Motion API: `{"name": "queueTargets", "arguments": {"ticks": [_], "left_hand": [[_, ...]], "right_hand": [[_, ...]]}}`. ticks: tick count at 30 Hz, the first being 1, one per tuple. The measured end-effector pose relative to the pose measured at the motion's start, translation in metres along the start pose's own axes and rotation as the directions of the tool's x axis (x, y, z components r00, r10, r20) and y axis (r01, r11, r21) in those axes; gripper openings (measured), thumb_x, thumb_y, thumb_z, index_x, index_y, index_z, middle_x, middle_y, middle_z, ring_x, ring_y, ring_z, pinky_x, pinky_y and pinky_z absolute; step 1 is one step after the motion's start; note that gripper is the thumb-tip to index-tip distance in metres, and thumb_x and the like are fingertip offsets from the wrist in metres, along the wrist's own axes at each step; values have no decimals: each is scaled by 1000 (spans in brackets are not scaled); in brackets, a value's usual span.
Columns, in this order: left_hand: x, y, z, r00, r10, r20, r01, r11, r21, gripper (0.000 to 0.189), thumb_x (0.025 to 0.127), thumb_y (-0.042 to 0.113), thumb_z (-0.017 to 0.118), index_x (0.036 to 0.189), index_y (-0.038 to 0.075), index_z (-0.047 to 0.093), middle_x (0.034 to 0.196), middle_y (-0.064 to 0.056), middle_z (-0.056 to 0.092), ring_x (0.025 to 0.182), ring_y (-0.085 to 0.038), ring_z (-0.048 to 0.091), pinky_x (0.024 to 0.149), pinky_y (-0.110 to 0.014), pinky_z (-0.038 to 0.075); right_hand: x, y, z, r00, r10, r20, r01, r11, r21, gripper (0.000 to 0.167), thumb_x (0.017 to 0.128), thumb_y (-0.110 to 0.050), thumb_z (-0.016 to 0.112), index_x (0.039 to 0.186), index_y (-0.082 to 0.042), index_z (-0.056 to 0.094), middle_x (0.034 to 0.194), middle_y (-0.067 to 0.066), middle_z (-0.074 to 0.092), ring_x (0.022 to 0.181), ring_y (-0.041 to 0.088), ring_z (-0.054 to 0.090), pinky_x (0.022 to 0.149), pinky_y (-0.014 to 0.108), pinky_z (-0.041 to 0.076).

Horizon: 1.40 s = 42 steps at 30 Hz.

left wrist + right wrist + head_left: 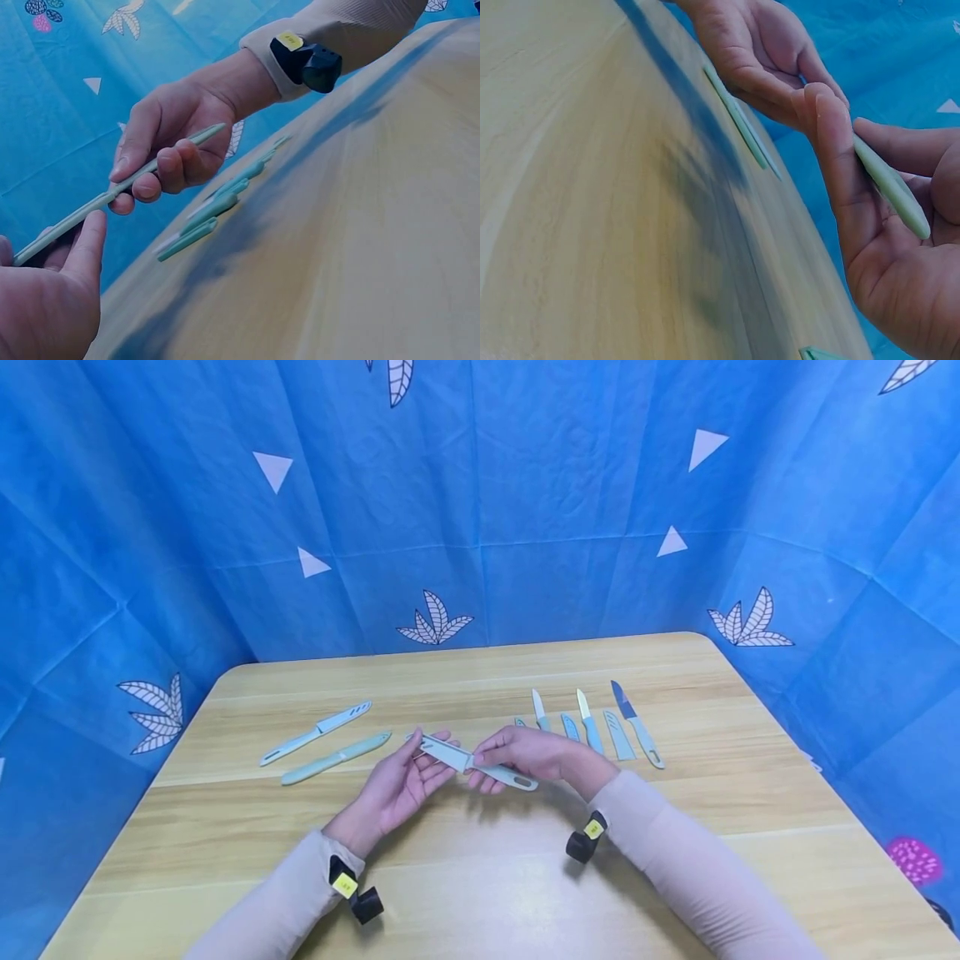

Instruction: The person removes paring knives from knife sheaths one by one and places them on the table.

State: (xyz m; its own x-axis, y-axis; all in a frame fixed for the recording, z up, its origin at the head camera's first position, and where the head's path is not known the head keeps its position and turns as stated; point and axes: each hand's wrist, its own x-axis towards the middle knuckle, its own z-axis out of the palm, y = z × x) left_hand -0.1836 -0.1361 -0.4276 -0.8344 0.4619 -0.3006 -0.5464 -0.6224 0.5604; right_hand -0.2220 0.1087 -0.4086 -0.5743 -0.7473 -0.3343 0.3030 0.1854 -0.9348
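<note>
A pale green knife [516, 778] is held in the air over the table in the head view, its blade inside a matching slotted sheath [447, 753]. My right hand [517, 755] pinches the handle near the sheath's mouth, thumb above and fingers below. At the sheath's far end, my left hand [405, 781] has its palm turned up, with the thumb against the sheath and the fingers beneath it. In the left wrist view the knife [169, 154] and sheath [64, 223] form one slanting line between both hands. The right wrist view shows the handle's end [900, 199] jutting from the right hand.
Two sheathed knives, one light blue [315, 732] and one green [336, 758], lie left of the hands. To the right lie several bare knives, including a dark-bladed one [637, 725], and loose sheaths [618, 735]. A blue curtain [480, 510] hangs behind the wooden table [510, 877].
</note>
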Motion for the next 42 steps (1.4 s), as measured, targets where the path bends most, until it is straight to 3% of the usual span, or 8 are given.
{"name": "queueTargets", "arguments": {"ticks": [10, 21, 33, 42], "left_hand": [[4, -6, 3, 999, 35, -11, -35, 999, -27, 45, 106, 35, 39, 137, 1, 44, 123, -21, 61, 120, -32, 58, 108, -40, 43], [3, -8, 1, 999, 48, -19, -48, 998, -34, 52, 106, 34, 38, 146, 1, 31, 128, -20, 59, 123, -32, 55, 108, -41, 44], [2, -13, -6, 998, 51, -25, -52, 998, -33, 49, 107, 35, 37, 143, 2, 37, 127, -19, 61, 122, -31, 56, 109, -40, 43], [3, -13, -8, 998, 60, -33, -61, 998, -18, 53, 107, 35, 37, 146, 1, 31, 128, -20, 59, 121, -31, 57, 109, -41, 43]], "right_hand": [[-3, -3, -6, 1000, -8, 2, 8, 1000, -28, 24, 100, -10, 54, 114, 7, 65, 103, 25, 68, 83, 26, 69, 80, 37, 61], [-4, 3, -11, 1000, -9, 0, 9, 999, -38, 26, 99, -10, 56, 113, 10, 64, 102, 25, 69, 84, 28, 69, 79, 36, 62], [-7, 10, -11, 1000, -4, 3, 4, 999, -33, 25, 99, -11, 57, 112, 9, 65, 100, 25, 69, 81, 26, 70, 77, 36, 62], [-9, 11, -11, 1000, -9, 4, 9, 999, -33, 25, 99, -10, 57, 112, 9, 65, 100, 25, 69, 80, 24, 70, 76, 35, 62]]}}
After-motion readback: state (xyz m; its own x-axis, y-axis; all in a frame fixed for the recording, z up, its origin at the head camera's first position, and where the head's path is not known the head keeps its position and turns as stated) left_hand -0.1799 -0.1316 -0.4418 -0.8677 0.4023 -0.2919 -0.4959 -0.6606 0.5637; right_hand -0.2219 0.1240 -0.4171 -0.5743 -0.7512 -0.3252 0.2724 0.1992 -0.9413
